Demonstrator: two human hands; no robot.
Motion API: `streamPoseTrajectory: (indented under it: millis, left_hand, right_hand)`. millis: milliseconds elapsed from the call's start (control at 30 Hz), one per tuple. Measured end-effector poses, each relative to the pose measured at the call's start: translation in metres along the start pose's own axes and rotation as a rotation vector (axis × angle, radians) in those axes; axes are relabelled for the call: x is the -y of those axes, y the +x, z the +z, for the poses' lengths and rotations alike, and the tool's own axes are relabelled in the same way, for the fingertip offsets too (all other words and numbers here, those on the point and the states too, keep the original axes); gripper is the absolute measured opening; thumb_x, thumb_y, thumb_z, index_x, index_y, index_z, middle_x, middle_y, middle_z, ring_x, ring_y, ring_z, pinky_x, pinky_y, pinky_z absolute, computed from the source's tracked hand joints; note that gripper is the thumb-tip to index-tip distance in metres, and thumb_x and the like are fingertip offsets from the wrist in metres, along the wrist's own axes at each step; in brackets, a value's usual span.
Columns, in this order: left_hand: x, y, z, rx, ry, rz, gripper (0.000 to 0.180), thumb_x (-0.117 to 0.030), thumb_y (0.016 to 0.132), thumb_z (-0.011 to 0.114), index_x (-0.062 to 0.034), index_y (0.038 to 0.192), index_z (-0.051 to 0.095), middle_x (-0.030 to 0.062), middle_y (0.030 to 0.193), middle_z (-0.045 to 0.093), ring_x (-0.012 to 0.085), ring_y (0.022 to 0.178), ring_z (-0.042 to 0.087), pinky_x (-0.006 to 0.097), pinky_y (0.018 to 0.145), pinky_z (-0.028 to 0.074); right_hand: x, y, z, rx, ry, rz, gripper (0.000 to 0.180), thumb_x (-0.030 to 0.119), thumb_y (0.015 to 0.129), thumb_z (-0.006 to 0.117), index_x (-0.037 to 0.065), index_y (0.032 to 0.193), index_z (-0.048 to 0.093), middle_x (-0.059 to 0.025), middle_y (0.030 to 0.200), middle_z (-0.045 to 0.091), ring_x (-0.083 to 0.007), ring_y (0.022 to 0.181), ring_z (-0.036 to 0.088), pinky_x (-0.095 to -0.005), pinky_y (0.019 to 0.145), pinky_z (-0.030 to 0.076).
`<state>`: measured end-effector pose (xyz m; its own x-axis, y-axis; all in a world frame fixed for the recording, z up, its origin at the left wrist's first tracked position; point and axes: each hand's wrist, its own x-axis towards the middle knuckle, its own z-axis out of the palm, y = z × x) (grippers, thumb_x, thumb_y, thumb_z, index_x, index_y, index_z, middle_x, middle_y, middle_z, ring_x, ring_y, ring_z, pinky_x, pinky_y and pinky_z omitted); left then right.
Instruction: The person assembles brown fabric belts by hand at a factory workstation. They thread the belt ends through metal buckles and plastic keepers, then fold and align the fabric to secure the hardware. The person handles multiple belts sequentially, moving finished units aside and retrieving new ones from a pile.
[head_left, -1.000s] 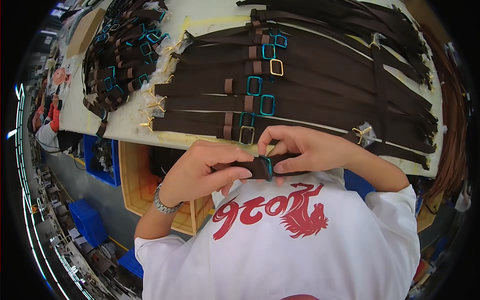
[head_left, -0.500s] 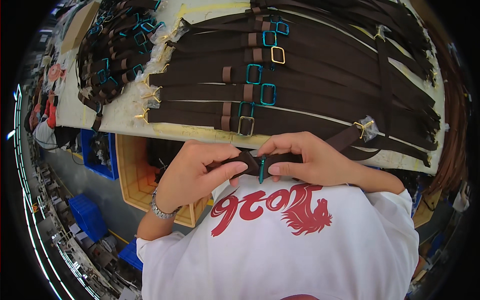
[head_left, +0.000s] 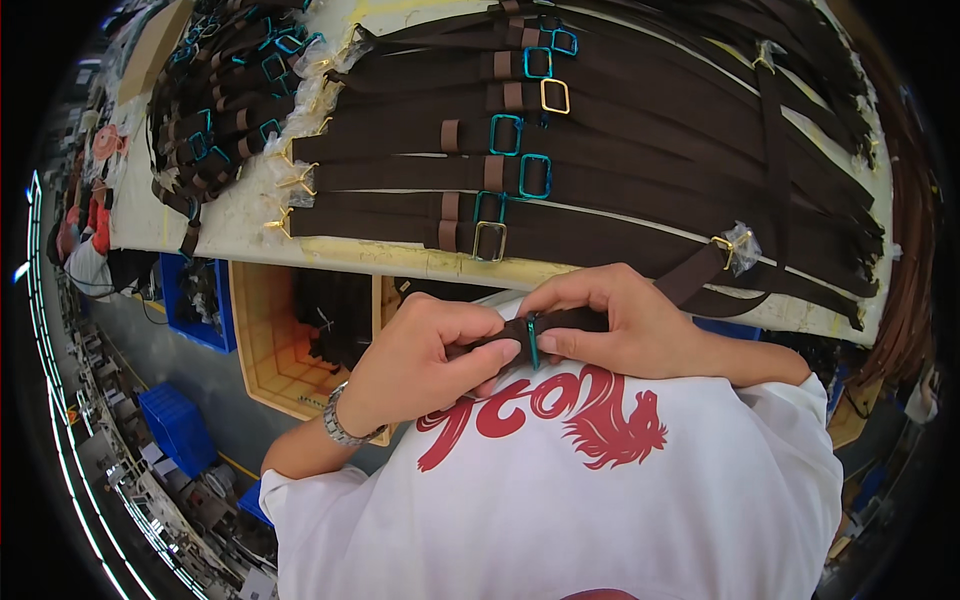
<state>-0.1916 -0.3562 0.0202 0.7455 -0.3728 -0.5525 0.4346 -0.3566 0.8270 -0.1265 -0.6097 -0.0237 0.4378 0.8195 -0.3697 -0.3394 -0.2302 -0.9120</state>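
While both hands worked close against the white shirt [head_left: 600, 500], the left hand [head_left: 425, 360] and right hand [head_left: 625, 320] each pinched the dark strap [head_left: 575, 322] beside its teal buckle [head_left: 533, 340], keeping it taut. At twelve o'clock, the pale tabletop [head_left: 400, 262] carried rows of finished straps [head_left: 620, 190]; at nine o'clock, a yellow crate [head_left: 265, 340] stood below.
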Motion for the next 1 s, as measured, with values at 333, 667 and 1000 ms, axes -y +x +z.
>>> streamPoseTrajectory:
  millis: [333, 667, 1000]
  left_hand:
    - [0.010, 0.030, -0.005, 0.138, -0.296, -0.151, 0.023, -0.019, 0.103, 0.073, -0.0015, 0.089, 0.077, -0.0035, 0.065, 0.067, 0.0009, 0.051, 0.047, 0.026, 0.049, 0.033]
    - [-0.001, 0.011, 0.002, -0.010, -0.502, -0.145, 0.021, -0.016, 0.105, 0.072, -0.0005, 0.091, 0.075, -0.0004, 0.064, 0.067, -0.0010, 0.044, 0.039, 0.022, 0.042, 0.024]
    - [-0.008, 0.007, 0.011, -0.131, -0.490, -0.080, 0.019, -0.013, 0.107, 0.068, -0.0004, 0.092, 0.071, -0.0006, 0.068, 0.068, 0.0011, 0.050, 0.047, 0.022, 0.046, 0.032]
  right_hand:
    - [-0.005, 0.002, 0.001, -0.176, 0.002, -0.123, 0.032, 0.002, 0.095, 0.067, 0.001, 0.126, 0.058, -0.0121, 0.121, 0.070, -0.0216, 0.113, 0.073, -0.0358, 0.102, 0.054]
    - [0.013, -0.009, -0.009, -0.067, -0.152, -0.287, 0.054, 0.006, 0.090, 0.076, 0.000, 0.141, 0.062, -0.0150, 0.124, 0.073, -0.0305, 0.122, 0.071, -0.0405, 0.110, 0.052]
    - [0.003, 0.003, -0.012, -0.232, -0.520, -0.615, 0.065, 0.018, 0.084, 0.091, 0.001, 0.142, 0.067, -0.0157, 0.106, 0.074, -0.0356, 0.094, 0.070, -0.0433, 0.083, 0.057]
